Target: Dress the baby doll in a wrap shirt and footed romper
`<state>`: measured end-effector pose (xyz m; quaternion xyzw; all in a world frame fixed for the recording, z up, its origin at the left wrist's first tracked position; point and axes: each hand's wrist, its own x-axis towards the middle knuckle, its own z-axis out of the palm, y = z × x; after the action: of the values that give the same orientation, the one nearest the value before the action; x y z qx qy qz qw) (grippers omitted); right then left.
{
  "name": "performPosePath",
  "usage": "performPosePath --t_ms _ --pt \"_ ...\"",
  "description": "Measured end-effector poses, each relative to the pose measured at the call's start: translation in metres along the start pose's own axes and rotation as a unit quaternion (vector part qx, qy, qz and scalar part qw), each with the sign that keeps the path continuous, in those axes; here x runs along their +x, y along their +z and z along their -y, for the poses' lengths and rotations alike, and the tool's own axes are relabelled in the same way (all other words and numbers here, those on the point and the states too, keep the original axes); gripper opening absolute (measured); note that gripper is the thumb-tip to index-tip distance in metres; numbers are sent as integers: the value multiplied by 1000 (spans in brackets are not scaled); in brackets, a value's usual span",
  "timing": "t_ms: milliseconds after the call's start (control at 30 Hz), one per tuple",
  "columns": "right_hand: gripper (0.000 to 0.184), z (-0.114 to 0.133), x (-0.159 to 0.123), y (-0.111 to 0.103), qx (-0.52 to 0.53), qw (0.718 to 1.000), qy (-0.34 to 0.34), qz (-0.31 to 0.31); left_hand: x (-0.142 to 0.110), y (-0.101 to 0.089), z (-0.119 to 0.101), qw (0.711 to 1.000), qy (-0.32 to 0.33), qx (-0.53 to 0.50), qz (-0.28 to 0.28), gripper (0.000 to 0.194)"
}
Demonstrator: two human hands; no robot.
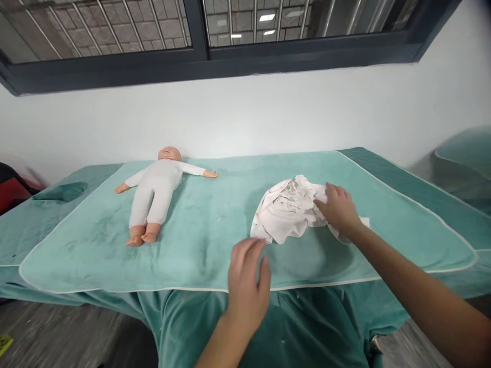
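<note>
A crumpled white baby garment (286,209) with a small coloured print is bunched over the right half of the green mat. My right hand (339,209) grips its right side, with the thumb toward the left and part of the cloth hidden beneath the palm. My left hand (249,281) is open near the mat's front edge, thumb apart from the curved fingers. Its fingertips come close to the garment's lower left corner; whether they touch it I cannot tell. To the left, a baby doll (157,189) in a white suit lies on its back, arms spread and feet toward me.
The padded green mat (215,255) with white piping covers a table against a white wall (230,117). Above runs a dark window frame (199,61) with bars behind the glass. A red and black object (13,189) stands at the far left. Green cloth (307,327) hangs in front.
</note>
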<state>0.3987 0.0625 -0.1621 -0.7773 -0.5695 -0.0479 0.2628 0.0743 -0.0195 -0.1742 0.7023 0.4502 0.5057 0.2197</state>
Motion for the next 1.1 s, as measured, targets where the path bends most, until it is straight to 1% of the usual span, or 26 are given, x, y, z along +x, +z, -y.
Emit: performPosePath --t_ms 33,67,100,167,200,233,267,300,333,400,500,567,600,667,733,800,833,900,967,1067,1100 --pt "60 -13 -2 11 -22 999 17 25 10 12 2 1000 3 7 19 32" --pt "56 -23 -4 19 -34 998 24 36 22 25 4 999 -4 22 38 37" --pt "53 -29 -7 24 -37 998 23 46 35 39 7 997 -22 45 55 44" --pt "48 -32 -12 25 -28 998 10 54 59 64 14 989 -71 107 79 57" --pt "47 -32 -12 23 -19 998 5 55 69 73 17 983 -80 139 94 56" --pt "47 -32 -11 19 -6 999 8 52 78 80 21 978 -79 159 105 48" --pt "47 -34 -9 15 10 999 21 46 84 82 26 978 -74 159 110 36" --pt "47 -37 -6 9 29 998 40 35 90 82 31 982 -68 140 106 24" --pt "47 -43 -1 3 50 997 62 18 95 78 36 987 -65 111 95 17" --pt "45 -57 9 -13 84 992 88 -24 103 64 47 994 -71 51 61 14" --pt "35 -76 25 -36 98 991 61 -70 114 36 61 997 -75 20 -7 11" --pt "30 -76 31 -46 89 993 40 -69 116 23 69 996 -72 16 -42 9" --pt "29 -71 32 -48 81 994 29 -60 114 19 72 996 -70 19 -54 9" --pt "32 -52 28 -47 48 998 -7 -43 110 15 78 995 -70 31 -69 9" --pt "35 -26 17 -42 -11 997 -70 -41 105 16 81 992 -82 40 -85 10" --pt "34 3 2 -35 -58 988 -133 -46 102 17 83 990 -97 43 -88 12" --pt "31 17 -6 -31 -60 985 -158 -37 101 18 84 990 -99 43 -86 12" --pt "29 40 -17 -23 -28 983 -181 8 101 18 84 992 -92 42 -78 10" --pt "33 57 -22 -13 4 985 -162 59 102 18 84 993 -80 46 -76 10" --pt "42 71 -12 4 40 993 -62 94 101 17 84 993 -73 61 -74 10" --pt "41 74 -6 9 57 992 -29 107 101 17 84 993 -71 65 -73 11"
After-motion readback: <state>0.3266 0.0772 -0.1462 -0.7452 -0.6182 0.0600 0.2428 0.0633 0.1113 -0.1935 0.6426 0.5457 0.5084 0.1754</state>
